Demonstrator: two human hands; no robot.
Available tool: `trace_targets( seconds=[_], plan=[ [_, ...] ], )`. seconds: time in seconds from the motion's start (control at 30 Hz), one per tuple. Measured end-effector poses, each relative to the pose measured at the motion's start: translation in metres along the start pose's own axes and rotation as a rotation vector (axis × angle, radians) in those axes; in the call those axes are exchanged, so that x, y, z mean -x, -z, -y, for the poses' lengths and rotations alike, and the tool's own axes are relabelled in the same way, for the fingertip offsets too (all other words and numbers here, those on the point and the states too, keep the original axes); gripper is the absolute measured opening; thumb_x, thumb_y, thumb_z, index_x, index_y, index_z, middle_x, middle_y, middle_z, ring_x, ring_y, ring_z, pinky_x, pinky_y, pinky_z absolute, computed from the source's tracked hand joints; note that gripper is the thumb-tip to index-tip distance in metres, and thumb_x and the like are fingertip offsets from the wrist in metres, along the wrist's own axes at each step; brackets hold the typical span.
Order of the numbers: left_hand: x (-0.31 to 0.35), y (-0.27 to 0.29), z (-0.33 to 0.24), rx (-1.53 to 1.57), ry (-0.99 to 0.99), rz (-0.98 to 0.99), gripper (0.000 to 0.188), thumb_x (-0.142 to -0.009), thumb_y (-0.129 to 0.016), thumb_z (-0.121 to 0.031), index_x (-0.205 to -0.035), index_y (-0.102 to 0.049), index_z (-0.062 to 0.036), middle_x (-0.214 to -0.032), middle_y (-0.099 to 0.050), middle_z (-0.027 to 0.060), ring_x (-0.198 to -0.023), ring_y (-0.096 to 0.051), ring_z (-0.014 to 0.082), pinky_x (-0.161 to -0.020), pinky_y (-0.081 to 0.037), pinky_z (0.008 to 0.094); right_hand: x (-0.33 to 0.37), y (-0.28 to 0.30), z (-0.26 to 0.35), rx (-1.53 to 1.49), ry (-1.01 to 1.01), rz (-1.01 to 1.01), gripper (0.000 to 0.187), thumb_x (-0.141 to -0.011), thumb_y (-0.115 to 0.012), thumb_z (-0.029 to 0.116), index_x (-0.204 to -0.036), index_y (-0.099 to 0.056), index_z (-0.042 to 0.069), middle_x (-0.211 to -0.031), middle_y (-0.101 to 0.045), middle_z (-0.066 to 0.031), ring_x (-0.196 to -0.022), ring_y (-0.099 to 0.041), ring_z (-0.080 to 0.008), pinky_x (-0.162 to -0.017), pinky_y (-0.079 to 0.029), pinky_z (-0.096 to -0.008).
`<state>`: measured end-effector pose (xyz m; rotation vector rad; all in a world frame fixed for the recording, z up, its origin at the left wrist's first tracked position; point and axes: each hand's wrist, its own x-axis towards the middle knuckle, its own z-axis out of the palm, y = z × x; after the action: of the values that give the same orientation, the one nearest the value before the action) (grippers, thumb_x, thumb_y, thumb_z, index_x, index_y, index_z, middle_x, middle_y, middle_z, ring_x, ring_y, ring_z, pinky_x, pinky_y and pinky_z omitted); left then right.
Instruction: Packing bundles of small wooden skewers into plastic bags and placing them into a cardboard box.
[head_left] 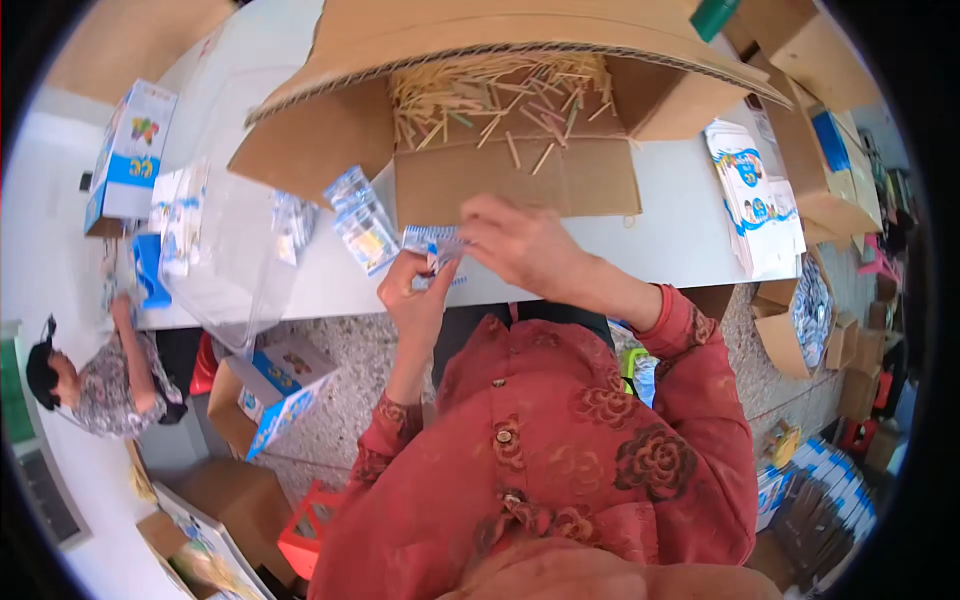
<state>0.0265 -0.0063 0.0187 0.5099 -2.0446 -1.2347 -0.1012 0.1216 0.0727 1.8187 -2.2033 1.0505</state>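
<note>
Over the table's front edge, my left hand (pixel 415 295) pinches a small clear plastic packet (pixel 430 236) with blue-and-white print. My right hand (pixel 525 245) is closed at the packet's right side, its fingertips pressed together there; what lies between them is partly hidden. Just beyond my hands, a cardboard box (pixel 515 190) lies with its opening toward me and a flap flat on the table. Many thin wooden sticks (pixel 500 90), some coloured, are spread inside it. Left of my hands are several filled packets (pixel 365 235) with blue print.
A clear plastic bin (pixel 225 315) stands on the white table (pixel 670 235) at left, near a printed carton (pixel 130 160). Flat printed white-and-blue packaging (pixel 755 205) is stacked at right. Another person (pixel 110 380) sits at far left. Cartons (pixel 795 320) stand on the floor.
</note>
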Motion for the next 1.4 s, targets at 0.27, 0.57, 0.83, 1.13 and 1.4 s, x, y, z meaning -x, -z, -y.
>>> trace_targets(
  seconds=[0.27, 0.57, 0.83, 1.13, 1.4],
  plan=[
    [0.003, -0.007, -0.002, -0.102, -0.106, 0.027, 0.023, -0.066, -0.074, 0.003, -0.065, -0.051, -0.0015, -0.062, -0.052, 0.0033, -0.056, -0.050, 0.0108, -0.054, -0.040, 0.0236, 0.014, -0.009, 0.003, -0.108, 0.018, -0.067, 0.013, -0.077, -0.063, 0.010, -0.087, -0.057, 0.004, -0.083, -0.056, -0.0077, -0.076, -0.059, -0.0266, -0.063, -0.050, -0.0351],
    [0.004, -0.011, -0.003, -0.057, -0.022, 0.302, 0.017, -0.071, -0.073, -0.001, -0.071, -0.057, 0.0034, -0.065, -0.057, 0.0053, -0.058, -0.052, 0.0097, -0.054, -0.040, 0.0241, 0.018, -0.001, -0.017, -0.168, -0.086, 0.025, 0.011, -0.079, -0.063, 0.010, -0.084, -0.054, 0.005, -0.078, -0.055, -0.0107, -0.073, -0.057, -0.0324, -0.060, -0.046, -0.0407],
    [-0.003, -0.015, -0.004, -0.130, -0.005, 0.196, 0.014, -0.071, -0.072, -0.001, -0.070, -0.058, 0.0023, -0.064, -0.058, 0.0049, -0.057, -0.053, 0.0099, -0.053, -0.042, 0.0246, 0.011, 0.003, -0.009, -0.232, -0.079, 0.007, 0.010, -0.079, -0.058, 0.008, -0.087, -0.053, 0.003, -0.083, -0.057, -0.0137, -0.079, -0.058, -0.0354, -0.063, -0.046, -0.0434],
    [0.001, -0.019, 0.004, 0.019, -0.087, 0.068, 0.012, -0.070, -0.070, 0.003, -0.075, -0.059, 0.0014, -0.068, -0.059, 0.0057, -0.061, -0.056, 0.0115, -0.056, -0.044, 0.0244, 0.007, 0.000, -0.001, -0.255, -0.031, 0.068, 0.014, -0.079, -0.061, 0.006, -0.088, -0.051, 0.002, -0.081, -0.055, -0.0128, -0.074, -0.056, -0.0345, -0.061, -0.045, -0.0417],
    [-0.001, -0.021, 0.005, 0.034, -0.062, 0.019, 0.013, -0.072, -0.069, 0.004, -0.082, -0.061, 0.0027, -0.074, -0.062, 0.0079, -0.064, -0.058, 0.0139, -0.060, -0.046, 0.0254, -0.003, 0.001, 0.002, -0.114, 0.016, 0.097, 0.012, -0.078, -0.057, 0.002, -0.087, -0.049, 0.002, -0.083, -0.053, -0.0135, -0.076, -0.057, -0.0335, -0.062, -0.047, -0.0407]
  ],
)
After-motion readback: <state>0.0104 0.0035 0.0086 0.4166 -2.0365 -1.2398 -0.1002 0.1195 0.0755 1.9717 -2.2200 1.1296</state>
